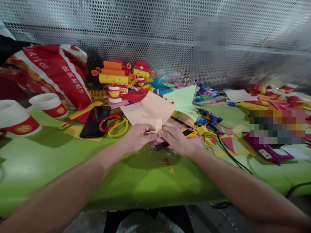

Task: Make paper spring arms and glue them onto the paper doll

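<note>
A narrow strip of pale peach paper [158, 124] stands folded between my two hands, one end pointing up. My left hand [142, 136] pinches it from the left, thumb and fingers closed. From the right, my right hand [175, 137] grips the same strip, its fingertips touching those of the left. Behind them lies a large peach paper sheet [150, 108], overlapping a light green sheet [182, 100]. Left of my hands are red scissor handles [103, 124] and yellow scissor handles [123, 127]. Under the right hand are dark and pink items, partly hidden.
A black phone [95, 121] and white-and-red paper cups [50, 105] are at left. Paper lion-like figures [114, 77] stand behind. To the right lie a blue glue gun [211, 117] with a black cord, paper scraps [206, 134] and a purple packet [269, 150]. A perforated metal panel [150, 29] rises behind.
</note>
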### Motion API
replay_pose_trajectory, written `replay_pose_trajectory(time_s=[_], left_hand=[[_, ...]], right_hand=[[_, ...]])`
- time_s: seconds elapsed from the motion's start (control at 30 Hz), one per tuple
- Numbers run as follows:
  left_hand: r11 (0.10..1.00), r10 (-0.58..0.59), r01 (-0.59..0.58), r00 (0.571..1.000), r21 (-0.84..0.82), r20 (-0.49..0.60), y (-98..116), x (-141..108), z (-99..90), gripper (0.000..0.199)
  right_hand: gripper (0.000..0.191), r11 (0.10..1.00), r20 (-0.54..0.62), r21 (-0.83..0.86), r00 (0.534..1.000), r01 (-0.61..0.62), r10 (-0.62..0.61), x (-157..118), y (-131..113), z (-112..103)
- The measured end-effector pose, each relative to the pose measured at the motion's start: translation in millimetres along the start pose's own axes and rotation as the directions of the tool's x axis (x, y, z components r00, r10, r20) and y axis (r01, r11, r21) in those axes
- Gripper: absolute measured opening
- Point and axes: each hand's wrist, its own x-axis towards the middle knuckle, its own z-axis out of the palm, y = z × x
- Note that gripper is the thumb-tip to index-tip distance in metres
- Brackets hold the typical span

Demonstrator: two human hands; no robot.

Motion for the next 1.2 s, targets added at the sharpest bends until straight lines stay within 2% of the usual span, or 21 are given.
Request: replay_pose_trajectory(time_s=[0.1, 0.2, 0.33, 0.43, 0.57, 0.67, 0.8, 0.97, 1.2], left_hand=[[0.998, -0.004, 0.004, 1.0, -0.055, 0.001, -2, 0, 0.4, 0.014], [0.966, 0.015, -0.002, 0.999, -0.259, 0.049, -3, 0, -0.5, 0.018], [0.828, 0.131, 0.003, 0.971, -0.561, 0.199, -7, 2, -7.4, 0.035], [0.747, 0.171, 0.034, 0.955, -0.664, 0.241, -10, 5, -10.3, 0.034], [0.781, 0.085, -0.005, 0.991, -0.625, 0.098, -8, 3, -4.8, 0.019], [0.826, 0.042, -0.02, 0.999, -0.564, 0.025, -5, 1, 0.6, 0.022], [0.847, 0.011, -0.008, 1.0, -0.531, 0.002, -4, 1, 3.4, 0.032], [0.86, -0.014, -0.005, 0.999, -0.51, -0.033, -5, 3, 5.6, 0.035], [0.876, -0.023, -0.035, 0.993, -0.481, -0.114, -4, 2, 11.6, 0.028]], right_hand=[[0.03, 1.0, -0.027, 0.012, 1.0, -0.007, 0.007, 0, -1, 2], [0.029, 0.987, -0.044, 0.159, 0.999, 0.007, 0.0, 0, -2, 4], [0.035, 0.902, -0.059, 0.424, 0.992, -0.076, 0.112, 1, -4, 4], [0.038, 0.836, -0.035, 0.534, 0.985, -0.125, 0.169, 2, -5, 4], [0.04, 0.854, 0.009, 0.502, 0.988, -0.138, 0.154, 1, -7, 5], [0.039, 0.88, 0.012, 0.456, 0.99, -0.13, 0.14, 1, -7, 6], [0.036, 0.903, 0.021, 0.412, 0.992, -0.121, 0.123, 0, -4, 7], [0.024, 0.943, -0.036, 0.333, 0.999, -0.006, 0.019, 1, 3, 8], [0.015, 0.983, -0.132, 0.183, 0.991, 0.006, 0.019, 0, 5, 11]])
